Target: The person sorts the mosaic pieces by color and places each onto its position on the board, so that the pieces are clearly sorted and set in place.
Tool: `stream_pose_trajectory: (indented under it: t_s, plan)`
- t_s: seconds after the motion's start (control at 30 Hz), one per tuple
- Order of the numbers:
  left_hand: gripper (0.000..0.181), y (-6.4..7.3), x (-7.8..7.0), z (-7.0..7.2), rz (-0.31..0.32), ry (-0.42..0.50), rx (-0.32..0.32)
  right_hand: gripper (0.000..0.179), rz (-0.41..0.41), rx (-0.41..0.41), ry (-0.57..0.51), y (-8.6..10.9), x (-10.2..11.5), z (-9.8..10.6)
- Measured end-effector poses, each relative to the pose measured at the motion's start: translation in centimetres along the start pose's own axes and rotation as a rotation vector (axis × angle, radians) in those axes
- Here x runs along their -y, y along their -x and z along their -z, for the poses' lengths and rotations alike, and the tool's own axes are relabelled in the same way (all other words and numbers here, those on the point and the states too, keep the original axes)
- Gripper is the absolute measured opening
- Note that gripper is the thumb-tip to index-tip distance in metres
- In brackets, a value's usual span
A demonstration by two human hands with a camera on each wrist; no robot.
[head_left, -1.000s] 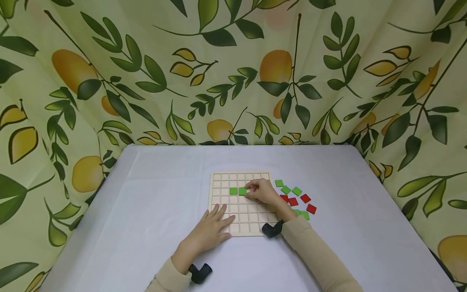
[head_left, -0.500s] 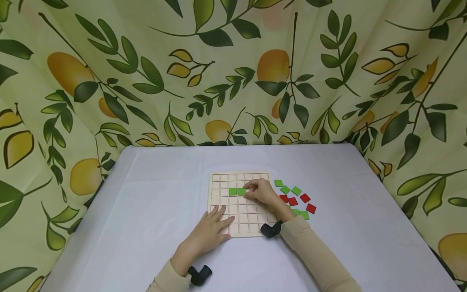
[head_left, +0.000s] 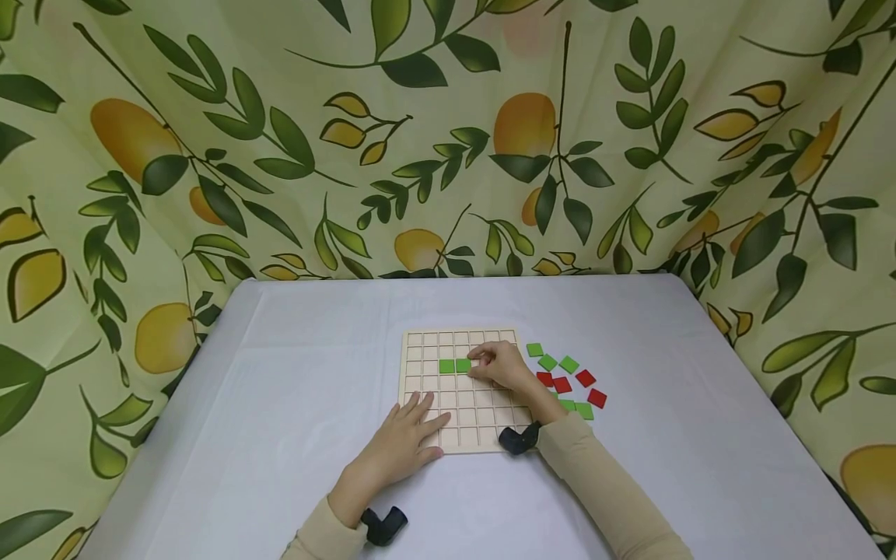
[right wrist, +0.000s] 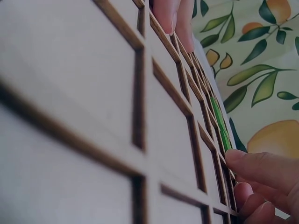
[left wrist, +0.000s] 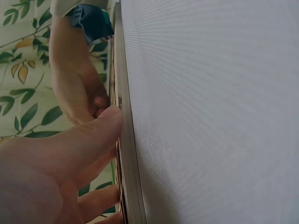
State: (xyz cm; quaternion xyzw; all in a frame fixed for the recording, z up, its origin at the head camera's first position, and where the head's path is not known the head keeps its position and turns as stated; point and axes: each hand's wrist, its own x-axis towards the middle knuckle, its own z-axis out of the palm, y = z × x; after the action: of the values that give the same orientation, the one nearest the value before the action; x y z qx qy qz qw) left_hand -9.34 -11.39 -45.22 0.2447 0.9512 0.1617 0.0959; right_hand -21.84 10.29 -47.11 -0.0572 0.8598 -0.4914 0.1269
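A pale wooden grid board (head_left: 467,418) lies on the table with two square green tiles side by side in its cells, a left green tile (head_left: 446,366) and a right green tile (head_left: 463,365). My right hand (head_left: 500,365) pinches the right tile at its right side with thumb and index finger. In the right wrist view the thumb (right wrist: 238,157) meets the end of the green strip of tiles (right wrist: 220,122). My left hand (head_left: 402,439) rests spread on the board's lower left corner. In the left wrist view its thumb (left wrist: 110,122) lies at the board's edge (left wrist: 131,161).
Right of the board lie several loose green tiles (head_left: 569,364) and several red tiles (head_left: 586,379), some partly behind the right forearm. A white cloth covers the table (head_left: 301,350). A leaf-and-fruit patterned curtain (head_left: 448,218) hangs around its back and sides.
The head view has shifted slightly. Both hands and the tiles stay in the same places on the board.
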Motion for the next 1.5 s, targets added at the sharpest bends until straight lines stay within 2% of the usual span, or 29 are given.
stream_pose_trajectory:
  t_s: [0.27,0.5,0.9,1.23,1.5]
  plan:
    - [0.053,0.0,0.0,0.1,0.005,0.005,0.002,0.03,0.025,0.017,-0.017,0.1,-0.2,0.2]
    - [0.053,0.2,-0.1,0.2,0.003,0.012,0.003,0.034,0.065,0.039,0.0,0.7,-0.1,1.2]
    - [0.053,0.1,0.0,0.1,0.005,0.009,0.003,0.033,0.096,0.065,-0.04,1.5,-0.4,3.8]
    - [0.053,0.0,0.0,0.0,-0.005,-0.003,-0.013,0.037,0.139,0.061,0.004,1.7,-1.7,6.5]
    - [0.053,0.1,0.0,0.0,-0.001,0.01,-0.015,0.037,0.112,0.071,0.034,1.4,-2.4,8.3]
